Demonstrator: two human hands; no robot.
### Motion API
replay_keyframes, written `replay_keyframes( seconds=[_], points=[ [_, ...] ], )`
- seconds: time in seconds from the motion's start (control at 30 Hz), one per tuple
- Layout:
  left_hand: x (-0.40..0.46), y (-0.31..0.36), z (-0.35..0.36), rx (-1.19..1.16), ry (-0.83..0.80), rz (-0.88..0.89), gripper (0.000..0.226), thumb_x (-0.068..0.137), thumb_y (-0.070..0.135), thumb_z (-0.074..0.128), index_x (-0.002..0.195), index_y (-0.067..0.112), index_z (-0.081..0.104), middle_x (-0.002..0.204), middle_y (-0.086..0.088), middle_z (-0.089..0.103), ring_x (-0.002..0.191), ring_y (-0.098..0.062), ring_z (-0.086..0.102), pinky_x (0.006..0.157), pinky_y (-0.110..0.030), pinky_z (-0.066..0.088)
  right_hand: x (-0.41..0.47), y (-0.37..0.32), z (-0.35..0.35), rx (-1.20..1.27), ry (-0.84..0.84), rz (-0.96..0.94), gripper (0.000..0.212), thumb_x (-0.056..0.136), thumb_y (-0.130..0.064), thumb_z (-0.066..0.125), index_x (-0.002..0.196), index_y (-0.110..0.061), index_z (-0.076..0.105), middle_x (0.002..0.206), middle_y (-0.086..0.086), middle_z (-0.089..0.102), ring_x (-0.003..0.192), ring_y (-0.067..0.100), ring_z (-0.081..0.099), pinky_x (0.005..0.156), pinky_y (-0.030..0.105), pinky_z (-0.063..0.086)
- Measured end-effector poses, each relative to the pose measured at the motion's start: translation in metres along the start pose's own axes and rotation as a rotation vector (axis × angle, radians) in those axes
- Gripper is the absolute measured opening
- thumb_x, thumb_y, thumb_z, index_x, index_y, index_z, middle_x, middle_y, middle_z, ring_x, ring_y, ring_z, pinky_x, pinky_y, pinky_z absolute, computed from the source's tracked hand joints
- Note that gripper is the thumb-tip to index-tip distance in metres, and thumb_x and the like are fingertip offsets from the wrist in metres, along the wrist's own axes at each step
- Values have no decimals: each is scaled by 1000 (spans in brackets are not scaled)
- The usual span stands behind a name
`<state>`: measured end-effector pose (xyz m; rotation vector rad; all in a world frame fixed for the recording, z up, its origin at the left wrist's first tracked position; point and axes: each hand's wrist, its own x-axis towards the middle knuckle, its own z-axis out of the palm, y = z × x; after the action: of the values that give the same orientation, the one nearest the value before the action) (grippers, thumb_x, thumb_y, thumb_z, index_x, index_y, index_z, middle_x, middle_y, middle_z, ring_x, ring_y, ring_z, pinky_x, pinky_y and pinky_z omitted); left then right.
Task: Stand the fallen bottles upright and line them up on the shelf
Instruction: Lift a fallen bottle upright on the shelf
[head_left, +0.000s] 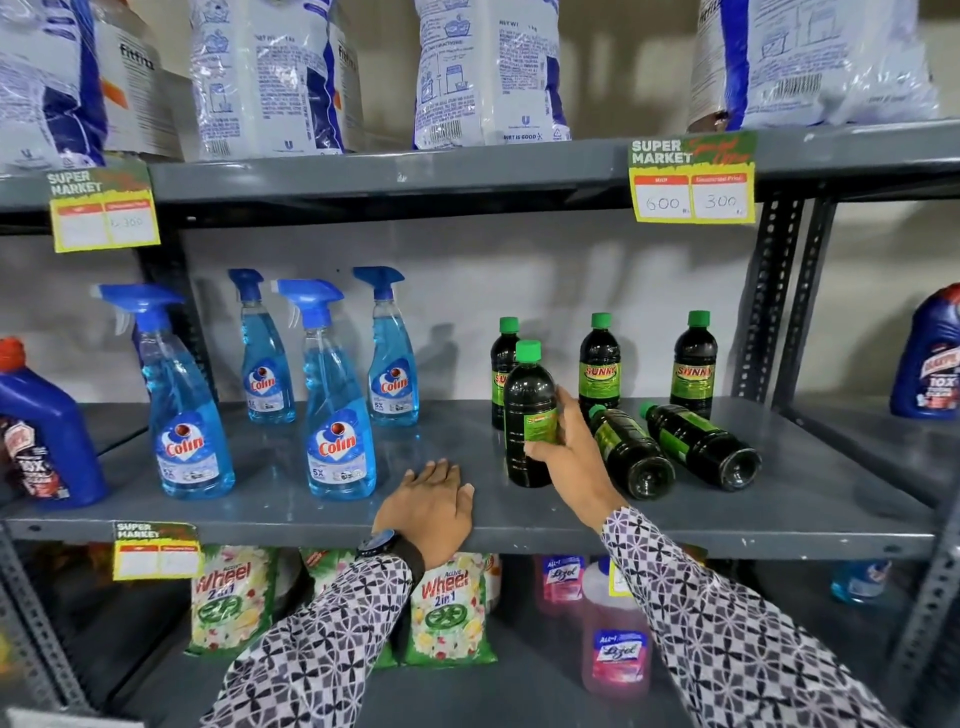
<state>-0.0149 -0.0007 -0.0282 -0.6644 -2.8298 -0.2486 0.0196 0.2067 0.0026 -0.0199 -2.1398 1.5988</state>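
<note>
Grey steel shelf (291, 512) carrying the whole lot. Gripping a dark green-capped bottle (527, 415) with the right hand (563, 447), fingers wrapped round its green label, bottle standing upright near the front edge. Resting the left hand (434, 501) flat and spread on the shelf lip, just left of that bottle. Lying on their sides just right of the held one, two more fallen bottles (631, 452) and (698, 444), caps pointing toward the back, bases toward the front. Standing behind along the far wall, three upright bottles (504, 364), (599, 361), (693, 364), yellow-green labels reading "SUNNY". Crowding the left half, four blue spray bottles (337, 410) marked "Colin" and "5X". Sitting at the far left, a blue jug (44, 436) showing "10X". Hanging from the rail above, a price tag (692, 179) reading "SUPER MARKET", "600" and "300". Showing below, green "Wheel 2in1" packs (447, 608) and a pink "Lizol" bottle (615, 639).
</note>
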Motion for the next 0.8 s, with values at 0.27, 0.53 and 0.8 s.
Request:
replay_keyframes(
  seconds=[0.27, 0.53, 0.8],
  points=[
    [-1, 2, -3, -1, -12, -1, 60, 105, 42, 19, 156, 14, 32, 166, -5, 29, 155, -19, 23, 128, -38, 15, -4, -8, 2, -101, 80, -46, 92, 72, -21, 91, 150, -29, 44, 131, -7, 64, 119, 11, 64, 108, 37, 52],
    [-2, 3, -5, -4, -20, -4, 60, 105, 42, 19, 156, 13, 30, 167, -5, 27, 155, -19, 22, 128, -38, 14, -3, -5, 3, -162, 63, -46, 77, 84, -14, 79, 150, -29, 42, 123, -6, 67, 112, 11, 65, 106, 44, 53],
    [-2, 2, -4, -4, -20, -5, 60, 105, 42, 20, 156, 13, 31, 166, -5, 28, 155, -19, 23, 128, -38, 13, -3, -5, 6, -213, 84, -101, 86, 77, -25, 86, 150, -27, 41, 132, -2, 54, 119, 15, 58, 108, 38, 49]
  ],
)
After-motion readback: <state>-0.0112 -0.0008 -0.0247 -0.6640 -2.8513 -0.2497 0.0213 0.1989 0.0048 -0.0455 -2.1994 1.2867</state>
